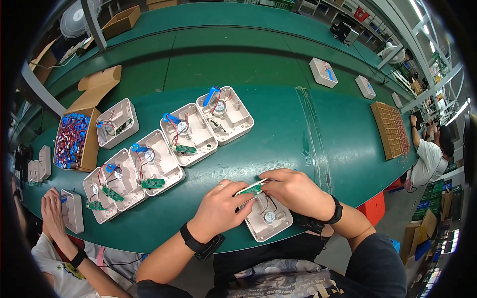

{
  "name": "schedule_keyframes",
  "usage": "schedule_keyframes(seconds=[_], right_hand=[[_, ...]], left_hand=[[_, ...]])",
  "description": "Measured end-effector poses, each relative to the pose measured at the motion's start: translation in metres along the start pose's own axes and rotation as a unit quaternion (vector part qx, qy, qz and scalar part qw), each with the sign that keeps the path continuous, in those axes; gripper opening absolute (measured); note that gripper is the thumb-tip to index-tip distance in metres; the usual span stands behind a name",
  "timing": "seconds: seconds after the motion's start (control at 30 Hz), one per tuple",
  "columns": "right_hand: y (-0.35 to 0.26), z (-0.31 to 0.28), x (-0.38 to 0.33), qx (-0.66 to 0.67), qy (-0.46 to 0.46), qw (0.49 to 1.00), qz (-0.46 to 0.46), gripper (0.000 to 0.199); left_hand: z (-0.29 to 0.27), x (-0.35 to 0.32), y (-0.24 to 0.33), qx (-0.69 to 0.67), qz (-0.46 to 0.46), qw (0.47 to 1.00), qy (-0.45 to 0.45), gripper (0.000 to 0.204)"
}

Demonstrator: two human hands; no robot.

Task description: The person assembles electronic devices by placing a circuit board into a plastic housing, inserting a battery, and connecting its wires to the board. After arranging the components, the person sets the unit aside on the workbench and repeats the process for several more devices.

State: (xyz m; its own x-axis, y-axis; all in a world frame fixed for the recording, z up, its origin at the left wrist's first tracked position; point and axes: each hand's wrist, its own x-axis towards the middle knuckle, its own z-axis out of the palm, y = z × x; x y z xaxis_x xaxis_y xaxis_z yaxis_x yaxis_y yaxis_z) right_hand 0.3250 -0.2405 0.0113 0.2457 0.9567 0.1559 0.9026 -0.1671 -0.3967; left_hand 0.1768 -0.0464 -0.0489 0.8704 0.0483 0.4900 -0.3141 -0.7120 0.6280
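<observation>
Case (256,226) just inside table edge (238,247), circuit board (255,189) above

in front of me runs a green bench (268,154), curving wide across my view. close to its near edge, right before me, lies an open white housing (285,226). to my left i have a slanting row of white housings (242,124), side by side, then a single housing (130,130) beside an open cardboard box (91,144). clear tape (314,144) crosses the surface on my right, and beyond it sits a brown gridded tray (387,126).
</observation>
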Motion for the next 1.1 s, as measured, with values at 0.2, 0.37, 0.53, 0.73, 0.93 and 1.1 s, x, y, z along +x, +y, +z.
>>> schedule_keyframes(seconds=[0.2, 0.37, 0.53, 0.73, 0.93, 1.1], right_hand=[[-0.002, -0.003, 0.001, -0.036, -0.026, 0.999, 0.003, 0.013], [0.002, -0.019, 0.001, 0.021, -0.004, 1.000, 0.013, 0.019], [0.027, -0.028, -0.015, 0.068, 0.010, 0.996, 0.062, 0.022], [0.019, -0.016, -0.028, -0.013, 0.036, 0.999, 0.039, 0.026], [-0.022, 0.010, -0.038, -0.019, 0.067, 0.995, 0.072, 0.026], [-0.023, 0.022, -0.042, 0.042, 0.094, 0.991, 0.086, 0.028]], left_hand=[[0.000, 0.002, 0.000, -0.004, 0.011, 1.000, 0.003, 0.015], [0.000, 0.000, -0.001, -0.007, 0.004, 1.000, 0.004, 0.014], [0.000, 0.001, 0.000, 0.002, -0.001, 1.000, 0.027, 0.013], [-0.002, 0.002, -0.001, 0.011, -0.023, 0.999, 0.030, 0.012], [-0.002, 0.003, -0.001, 0.021, -0.025, 0.999, 0.036, 0.012], [-0.002, 0.004, 0.000, 0.015, -0.032, 0.999, 0.038, 0.012]])
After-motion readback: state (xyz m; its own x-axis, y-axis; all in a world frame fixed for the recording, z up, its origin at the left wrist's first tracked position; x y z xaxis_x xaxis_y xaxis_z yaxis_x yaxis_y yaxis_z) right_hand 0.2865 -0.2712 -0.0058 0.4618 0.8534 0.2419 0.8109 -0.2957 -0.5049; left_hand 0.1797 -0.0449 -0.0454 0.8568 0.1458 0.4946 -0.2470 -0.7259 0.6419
